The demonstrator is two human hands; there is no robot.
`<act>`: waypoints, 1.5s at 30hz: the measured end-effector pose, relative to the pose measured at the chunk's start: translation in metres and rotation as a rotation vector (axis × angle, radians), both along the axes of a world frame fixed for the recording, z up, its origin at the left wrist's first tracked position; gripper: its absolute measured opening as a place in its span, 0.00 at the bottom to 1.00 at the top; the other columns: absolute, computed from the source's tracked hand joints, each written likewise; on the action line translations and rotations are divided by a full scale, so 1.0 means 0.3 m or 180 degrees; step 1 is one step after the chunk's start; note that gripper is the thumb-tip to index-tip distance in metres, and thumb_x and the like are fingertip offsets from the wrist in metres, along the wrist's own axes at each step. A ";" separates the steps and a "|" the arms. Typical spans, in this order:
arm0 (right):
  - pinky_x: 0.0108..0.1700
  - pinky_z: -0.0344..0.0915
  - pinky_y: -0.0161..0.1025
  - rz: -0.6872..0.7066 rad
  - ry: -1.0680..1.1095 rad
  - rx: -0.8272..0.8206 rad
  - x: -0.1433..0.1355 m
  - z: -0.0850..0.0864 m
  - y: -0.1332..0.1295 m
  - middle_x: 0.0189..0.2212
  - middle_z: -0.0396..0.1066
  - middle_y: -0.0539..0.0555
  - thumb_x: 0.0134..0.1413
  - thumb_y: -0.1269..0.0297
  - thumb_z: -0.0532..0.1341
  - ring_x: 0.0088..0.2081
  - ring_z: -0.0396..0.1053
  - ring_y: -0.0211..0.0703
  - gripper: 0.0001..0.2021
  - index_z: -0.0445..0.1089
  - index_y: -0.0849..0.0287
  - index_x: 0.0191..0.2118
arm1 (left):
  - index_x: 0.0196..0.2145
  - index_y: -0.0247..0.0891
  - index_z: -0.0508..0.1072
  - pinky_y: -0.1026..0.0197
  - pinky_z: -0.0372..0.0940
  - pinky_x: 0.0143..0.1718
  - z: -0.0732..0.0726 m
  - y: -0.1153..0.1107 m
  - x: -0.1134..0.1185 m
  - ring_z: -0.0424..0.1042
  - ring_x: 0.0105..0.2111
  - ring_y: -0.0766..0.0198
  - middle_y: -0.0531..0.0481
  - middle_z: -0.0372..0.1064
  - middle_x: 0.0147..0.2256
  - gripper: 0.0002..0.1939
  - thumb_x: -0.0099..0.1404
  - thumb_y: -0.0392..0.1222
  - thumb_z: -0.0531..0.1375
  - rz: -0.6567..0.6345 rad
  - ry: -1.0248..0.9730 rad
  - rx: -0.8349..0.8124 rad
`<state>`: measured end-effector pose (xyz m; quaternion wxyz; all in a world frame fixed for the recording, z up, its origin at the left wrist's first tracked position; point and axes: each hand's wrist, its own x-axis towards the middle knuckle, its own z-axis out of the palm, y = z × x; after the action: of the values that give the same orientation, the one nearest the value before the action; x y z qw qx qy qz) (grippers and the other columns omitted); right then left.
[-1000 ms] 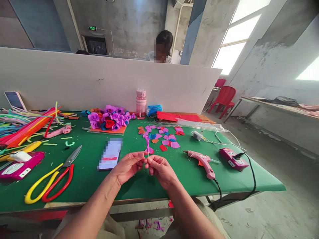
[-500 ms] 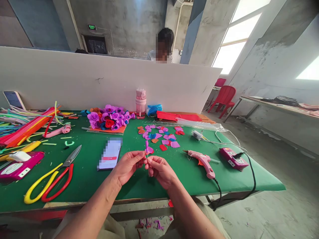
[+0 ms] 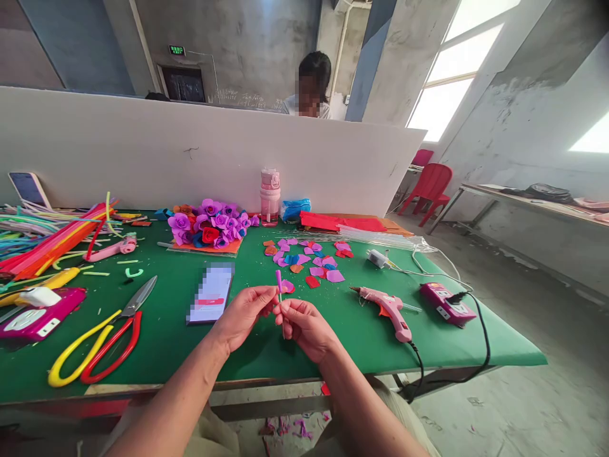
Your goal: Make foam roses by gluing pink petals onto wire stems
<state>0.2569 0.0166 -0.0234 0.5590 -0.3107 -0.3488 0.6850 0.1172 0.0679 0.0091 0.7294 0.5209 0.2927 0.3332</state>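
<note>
A thin wire stem topped with a small rolled purple paper bud (image 3: 278, 278) stands nearly upright between my hands, over the table's front part. My right hand (image 3: 304, 325) pinches the stem below the bud between thumb and fingers. Just to the left, my left hand (image 3: 247, 312) is closed in a pinch at the base of the bud; its fingertips partly hide the paper there. Cut paper petals (image 3: 295, 259) in purple, red, blue and orange lie scattered beyond my hands. A pile of finished paper roses (image 3: 212, 222), mostly purple, rests farther back on the left.
On the right lie a pink glue gun (image 3: 387, 310) and a magenta power strip (image 3: 447, 303) with cords. Scissors (image 3: 114, 330), a phone (image 3: 212, 295) and coloured pipe cleaners (image 3: 61, 244) are leftward. A pink bottle (image 3: 270, 198) stands before a white partition (image 3: 143, 146); a person sits beyond.
The purple bud now looks slimmer and smoother and leans slightly left. My left fingertips have risen a little toward it. My right hand stays at the stem.
</note>
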 end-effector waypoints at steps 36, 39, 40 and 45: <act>0.21 0.51 0.28 0.0103 -0.0172 -0.0045 -0.006 0.008 -0.009 0.25 0.70 0.50 0.47 0.58 0.65 0.18 0.56 0.26 0.12 0.75 0.62 0.32 | 0.27 0.31 0.76 0.64 0.59 0.24 0.003 -0.007 0.013 0.62 0.18 0.71 0.54 0.63 0.17 0.10 0.51 0.42 0.67 0.0111 -0.0252 -0.0475; 0.21 0.51 0.28 0.0016 -0.0347 -0.0049 -0.006 0.008 -0.010 0.26 0.72 0.51 0.47 0.57 0.65 0.18 0.56 0.26 0.12 0.74 0.62 0.32 | 0.23 0.32 0.75 0.66 0.58 0.21 0.001 -0.011 0.020 0.62 0.18 0.72 0.53 0.65 0.18 0.09 0.47 0.40 0.69 0.0322 -0.0339 -0.0551; 0.21 0.51 0.27 -0.0013 -0.0402 -0.0057 -0.007 0.009 -0.010 0.26 0.72 0.51 0.46 0.58 0.66 0.18 0.57 0.26 0.12 0.74 0.62 0.32 | 0.22 0.32 0.74 0.66 0.58 0.20 0.000 -0.012 0.021 0.62 0.19 0.72 0.53 0.65 0.19 0.09 0.46 0.39 0.69 0.0374 -0.0354 -0.0584; 0.21 0.53 0.27 -0.0009 -0.0553 -0.0107 -0.016 0.008 -0.011 0.25 0.72 0.51 0.45 0.58 0.67 0.18 0.57 0.26 0.12 0.75 0.62 0.31 | 0.21 0.34 0.69 0.68 0.56 0.18 -0.007 -0.018 0.022 0.61 0.18 0.72 0.57 0.61 0.17 0.12 0.45 0.40 0.69 0.0354 -0.0381 -0.0673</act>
<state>0.2520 0.0134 -0.0210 0.5224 -0.3788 -0.3841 0.6604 0.1238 0.0626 0.0068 0.7768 0.4033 0.3105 0.3710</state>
